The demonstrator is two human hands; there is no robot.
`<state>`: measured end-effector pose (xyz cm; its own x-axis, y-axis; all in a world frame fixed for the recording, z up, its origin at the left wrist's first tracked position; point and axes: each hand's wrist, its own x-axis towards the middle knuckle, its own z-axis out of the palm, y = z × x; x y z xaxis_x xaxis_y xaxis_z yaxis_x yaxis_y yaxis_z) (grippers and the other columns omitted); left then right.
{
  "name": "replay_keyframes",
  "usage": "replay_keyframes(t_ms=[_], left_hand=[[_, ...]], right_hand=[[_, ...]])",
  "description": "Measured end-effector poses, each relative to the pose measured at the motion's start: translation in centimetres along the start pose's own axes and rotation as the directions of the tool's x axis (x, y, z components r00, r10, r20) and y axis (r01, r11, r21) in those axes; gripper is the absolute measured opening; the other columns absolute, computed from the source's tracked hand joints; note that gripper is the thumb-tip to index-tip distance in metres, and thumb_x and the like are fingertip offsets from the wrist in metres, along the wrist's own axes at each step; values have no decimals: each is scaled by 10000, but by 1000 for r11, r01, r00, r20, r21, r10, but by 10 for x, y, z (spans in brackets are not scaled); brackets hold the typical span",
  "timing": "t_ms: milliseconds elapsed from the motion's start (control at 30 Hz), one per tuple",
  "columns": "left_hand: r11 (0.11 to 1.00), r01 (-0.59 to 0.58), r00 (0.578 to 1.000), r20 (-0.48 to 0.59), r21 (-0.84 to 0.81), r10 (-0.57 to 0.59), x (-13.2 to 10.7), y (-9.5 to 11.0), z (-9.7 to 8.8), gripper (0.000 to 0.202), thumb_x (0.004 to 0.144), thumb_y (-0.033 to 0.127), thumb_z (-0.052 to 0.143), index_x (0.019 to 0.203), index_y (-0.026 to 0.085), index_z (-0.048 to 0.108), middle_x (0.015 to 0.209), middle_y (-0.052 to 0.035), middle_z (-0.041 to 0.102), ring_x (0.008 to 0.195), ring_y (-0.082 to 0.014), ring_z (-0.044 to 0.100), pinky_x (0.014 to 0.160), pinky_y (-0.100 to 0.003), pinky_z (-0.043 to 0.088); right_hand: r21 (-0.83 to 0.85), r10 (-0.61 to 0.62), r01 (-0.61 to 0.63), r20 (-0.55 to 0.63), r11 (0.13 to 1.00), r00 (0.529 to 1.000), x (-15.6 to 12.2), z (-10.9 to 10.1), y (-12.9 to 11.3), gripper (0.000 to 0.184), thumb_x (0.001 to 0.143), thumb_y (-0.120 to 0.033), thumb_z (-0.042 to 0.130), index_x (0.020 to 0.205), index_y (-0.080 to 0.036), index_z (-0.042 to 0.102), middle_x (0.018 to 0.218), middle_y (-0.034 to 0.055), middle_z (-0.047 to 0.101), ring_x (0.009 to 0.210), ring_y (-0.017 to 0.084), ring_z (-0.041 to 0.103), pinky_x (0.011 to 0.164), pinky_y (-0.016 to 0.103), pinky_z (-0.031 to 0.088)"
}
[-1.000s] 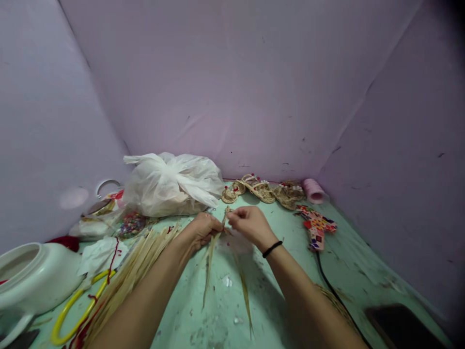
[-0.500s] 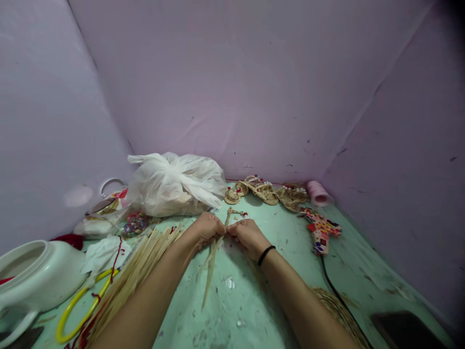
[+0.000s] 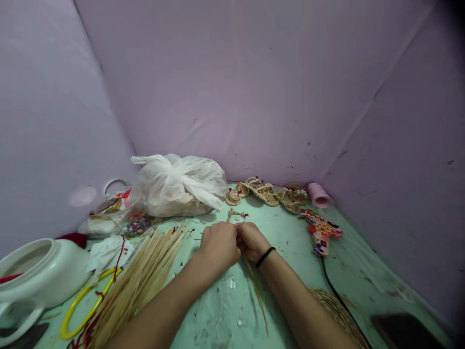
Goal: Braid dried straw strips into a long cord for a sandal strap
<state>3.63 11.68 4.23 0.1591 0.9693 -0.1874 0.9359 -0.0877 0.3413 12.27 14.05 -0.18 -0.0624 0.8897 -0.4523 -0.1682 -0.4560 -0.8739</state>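
Observation:
My left hand point(image 3: 221, 244) and my right hand point(image 3: 251, 239) meet over the middle of the green tabletop, both closed around a thin straw braid point(image 3: 230, 214). The braid's top end shows beyond my knuckles, with a small red-tipped piece point(image 3: 242, 214) beside it. Below my right hand a loose straw strand point(image 3: 257, 293) hangs toward me. My fingertips and the gripped part of the braid are hidden behind my left hand. To the left of my left forearm lies a bundle of flat pale straw strips point(image 3: 145, 276).
Behind my hands are a white plastic bag point(image 3: 178, 186), woven straw pieces with beads point(image 3: 267, 194) and a pink thread spool point(image 3: 319, 195). On the left are yellow-handled scissors point(image 3: 78, 308) and a white pot point(image 3: 61, 276). A patterned glue-gun-like tool point(image 3: 321, 230), coiled braid point(image 3: 336, 310) and dark flat object point(image 3: 407, 329) lie right.
My left hand has moved right and turned over against my right hand, covering the braid's middle. The loose strands hung below my left hand before; now one hangs below my right.

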Motion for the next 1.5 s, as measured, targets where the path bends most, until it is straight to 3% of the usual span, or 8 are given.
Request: replay_keyframes(t_ms=[200,400,700,833,1067,1233,1367,1500], left_hand=[[867,167,984,30,-469,-174,25,-26,-11,149,655,175,449,565,125,557,454,-21,503,387,-116,481,391,-206,320],[448,440,882,469,-779,-50,36,-32,5,116,624,70,440,548,91,524,427,-10,493,337,-63,421,339,-169,292],[571,326,945,249,-753,-211,40,-33,16,202,488,53,523,402,152,369,296,77,258,299,-33,217,338,-192,101],[558,321,946,234,-765,-224,42,-30,21,223,482,55,514,402,164,337,307,73,253,309,-35,217,345,-203,86],[477,387,922,328,-789,-206,35,-30,12,242,519,122,472,417,188,262,298,79,227,281,-27,151,330,-199,69],[513,338,938,324,-789,-120,35,-39,7,227,492,114,503,423,179,297,290,82,253,263,-28,176,313,-196,75],[549,317,936,350,-773,-48,39,-48,8,150,515,165,539,455,161,401,315,75,314,264,-29,198,303,-194,87],[543,284,936,352,-791,24,42,-54,12,88,518,191,548,505,146,474,344,76,344,271,-27,214,304,-188,93]], right_hand=[[-51,33,-25,169,998,985,2,-10,-3,68,507,-104,467,447,-135,455,344,-91,252,316,13,149,344,182,49],[-86,29,-5,289,996,957,4,-18,-3,31,502,-132,500,494,-136,470,376,-71,360,331,12,167,354,186,48],[-631,-321,323,123,705,939,9,-16,-1,82,532,-117,510,468,-155,544,448,-5,534,454,92,428,444,205,272],[-888,-427,234,48,395,903,-4,-11,-12,126,535,-134,528,417,-168,549,428,31,528,459,115,433,458,242,235],[-920,-411,277,148,277,899,-27,6,-16,145,541,-119,512,421,-168,576,446,51,546,435,117,428,450,256,210],[-874,-310,302,187,381,932,-22,-1,-17,119,548,-168,583,431,-176,599,428,20,535,425,108,438,447,242,234],[-716,-313,232,20,658,950,-8,-16,-20,203,621,-260,571,446,-157,557,432,19,526,414,98,440,427,220,290],[-328,22,-1,61,945,998,-7,-11,-17,133,636,-131,493,505,-144,515,477,26,546,427,105,497,458,226,408]])
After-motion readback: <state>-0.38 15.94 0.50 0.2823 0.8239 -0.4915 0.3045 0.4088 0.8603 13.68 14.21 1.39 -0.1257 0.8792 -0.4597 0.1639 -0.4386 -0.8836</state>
